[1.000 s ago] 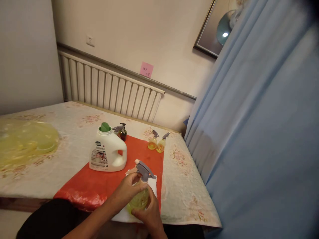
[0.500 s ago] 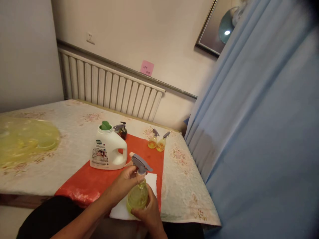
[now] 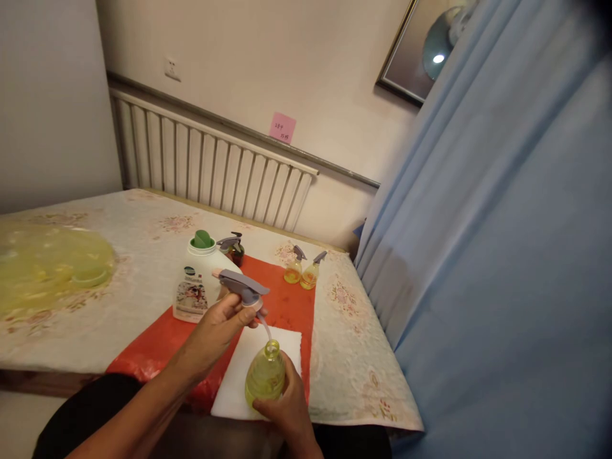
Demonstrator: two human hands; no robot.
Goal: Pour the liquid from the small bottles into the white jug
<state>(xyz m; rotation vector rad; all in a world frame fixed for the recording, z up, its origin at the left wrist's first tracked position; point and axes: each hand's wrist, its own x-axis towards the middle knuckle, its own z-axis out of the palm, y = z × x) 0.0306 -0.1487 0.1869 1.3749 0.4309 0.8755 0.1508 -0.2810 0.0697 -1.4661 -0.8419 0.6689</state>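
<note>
Detergent jug (image 3: 201, 280) on mat (image 3: 157, 350), mat on table (image 3: 124, 255). Capped spray bottle (image 3: 233, 247) behind jug. Two small spray bottles (image 3: 302, 270) right of it. Open bottle (image 3: 266, 378) over white cloth (image 3: 239, 376), front. Trigger head (image 3: 241, 287) above-left of bottle. Curtain (image 3: 502, 255) right.
</note>
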